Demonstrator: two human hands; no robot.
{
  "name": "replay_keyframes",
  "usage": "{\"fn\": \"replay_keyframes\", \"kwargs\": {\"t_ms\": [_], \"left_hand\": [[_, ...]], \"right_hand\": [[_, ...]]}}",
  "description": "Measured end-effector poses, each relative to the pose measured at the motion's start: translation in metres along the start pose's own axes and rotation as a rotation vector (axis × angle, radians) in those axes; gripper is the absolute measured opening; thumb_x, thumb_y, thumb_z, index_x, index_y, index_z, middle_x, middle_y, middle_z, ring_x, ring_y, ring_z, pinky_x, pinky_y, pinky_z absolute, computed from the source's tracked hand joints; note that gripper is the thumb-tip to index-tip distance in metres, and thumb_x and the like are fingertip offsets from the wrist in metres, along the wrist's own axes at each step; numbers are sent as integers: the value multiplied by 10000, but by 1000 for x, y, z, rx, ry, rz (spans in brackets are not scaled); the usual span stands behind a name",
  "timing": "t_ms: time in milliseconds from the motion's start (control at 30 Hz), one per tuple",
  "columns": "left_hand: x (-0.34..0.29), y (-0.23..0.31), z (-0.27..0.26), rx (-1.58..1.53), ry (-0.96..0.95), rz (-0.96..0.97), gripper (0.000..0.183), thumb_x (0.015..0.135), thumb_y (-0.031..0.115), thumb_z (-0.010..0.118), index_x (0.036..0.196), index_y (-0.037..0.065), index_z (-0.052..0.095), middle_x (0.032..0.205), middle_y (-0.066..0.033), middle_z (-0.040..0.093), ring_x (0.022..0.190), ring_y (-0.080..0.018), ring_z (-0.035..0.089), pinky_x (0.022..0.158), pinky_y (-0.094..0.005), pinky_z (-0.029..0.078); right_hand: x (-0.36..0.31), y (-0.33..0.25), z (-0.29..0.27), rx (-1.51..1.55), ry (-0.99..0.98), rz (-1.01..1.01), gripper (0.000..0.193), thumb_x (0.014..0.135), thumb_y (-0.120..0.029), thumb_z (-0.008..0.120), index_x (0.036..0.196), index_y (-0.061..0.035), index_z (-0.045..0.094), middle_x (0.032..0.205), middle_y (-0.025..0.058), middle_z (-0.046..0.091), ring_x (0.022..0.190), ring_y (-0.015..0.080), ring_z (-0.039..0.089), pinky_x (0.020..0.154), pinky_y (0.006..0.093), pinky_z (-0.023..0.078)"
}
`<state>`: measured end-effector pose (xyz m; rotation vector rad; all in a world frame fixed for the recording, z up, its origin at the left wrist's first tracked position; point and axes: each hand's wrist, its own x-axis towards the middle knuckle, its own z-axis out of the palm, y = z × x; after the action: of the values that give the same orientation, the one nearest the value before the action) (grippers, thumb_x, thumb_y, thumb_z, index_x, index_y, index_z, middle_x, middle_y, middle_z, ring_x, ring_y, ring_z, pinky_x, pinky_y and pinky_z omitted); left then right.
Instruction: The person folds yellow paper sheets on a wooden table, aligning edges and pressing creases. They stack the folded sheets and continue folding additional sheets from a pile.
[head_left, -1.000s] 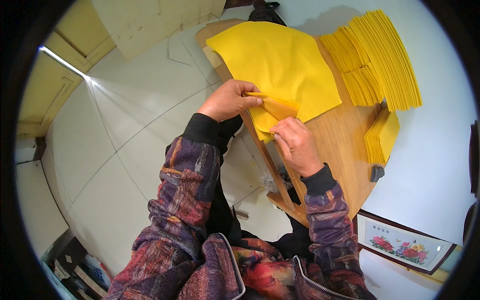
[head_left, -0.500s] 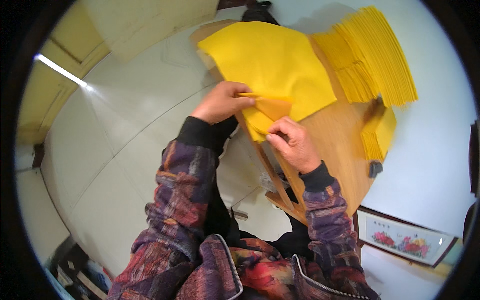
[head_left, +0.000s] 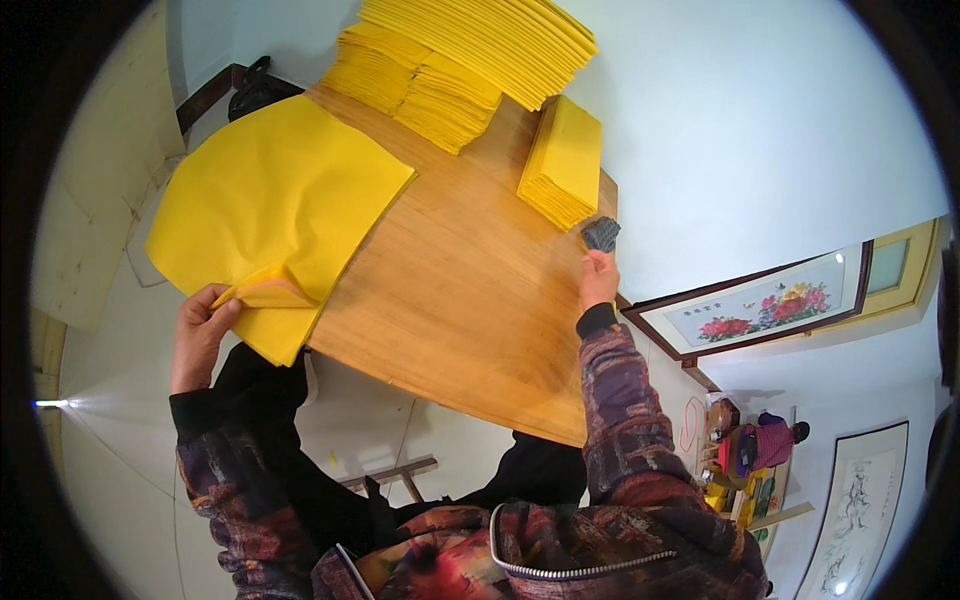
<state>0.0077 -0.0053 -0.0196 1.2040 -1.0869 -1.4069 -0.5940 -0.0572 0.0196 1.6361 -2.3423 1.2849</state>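
A pile of large yellow sheets (head_left: 270, 190) lies at the table's left end, its near corner hanging over the edge. My left hand (head_left: 203, 335) pinches the lifted, curled edge of a yellow sheet at that near corner, thumb on top. Stretched out to the far right, my right hand (head_left: 598, 278) has its fingers closed on the near end of a small dark grey crumpled piece (head_left: 601, 234); whether it is cloth I cannot tell. That piece sits at the table's right edge, beside the near end of a narrow stack of folded yellow sheets (head_left: 568, 150).
Taller stacks of folded yellow sheets (head_left: 425, 80) stand at the back of the wooden table (head_left: 450, 270), against the wall. A black bag (head_left: 262, 90) is behind the table's left end. A framed flower picture (head_left: 760, 305) is on the right; a person (head_left: 775, 440) is farther off.
My right hand has left the lifted sheet and reached right to the grey piece. My left hand still pinches the sheet. The view has turned to the right.
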Motion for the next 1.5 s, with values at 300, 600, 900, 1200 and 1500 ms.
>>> {"fn": "replay_keyframes", "kwargs": {"t_ms": [300,600,900,1200,1500], "left_hand": [[-2,7,2,95,2,4,210,898,172,608,1017,-1,626,927,2,632,877,-92,564,829,-241,427],[-6,14,5,125,6,-27,220,909,172,622,1017,-19,640,951,-4,637,901,-97,560,839,-252,441],[1,5,11,-28,28,22,178,878,148,650,965,-6,665,759,21,598,649,-58,495,584,-214,408],[-7,21,13,-9,30,-9,176,851,116,649,949,-29,667,802,-14,646,729,-94,545,689,-240,453],[-6,17,13,26,25,58,170,848,119,643,929,-29,662,775,-31,642,718,-106,545,690,-250,454]], "right_hand": [[52,68,5,-473,23,-184,153,755,-81,642,902,-41,631,984,188,609,955,366,572,848,428,465],[67,57,-20,-745,-330,-252,319,948,-270,478,1009,5,628,1008,237,629,931,416,588,798,489,466],[-121,-162,29,-47,-574,-720,109,845,-70,612,943,-21,619,918,135,616,900,331,580,800,383,467],[-193,-311,94,97,-718,-1256,288,731,0,701,1007,-27,624,1009,103,604,930,282,582,811,365,493],[-186,-307,103,165,-780,-1171,158,744,27,671,887,-19,623,923,112,627,857,292,599,755,364,502]]}}
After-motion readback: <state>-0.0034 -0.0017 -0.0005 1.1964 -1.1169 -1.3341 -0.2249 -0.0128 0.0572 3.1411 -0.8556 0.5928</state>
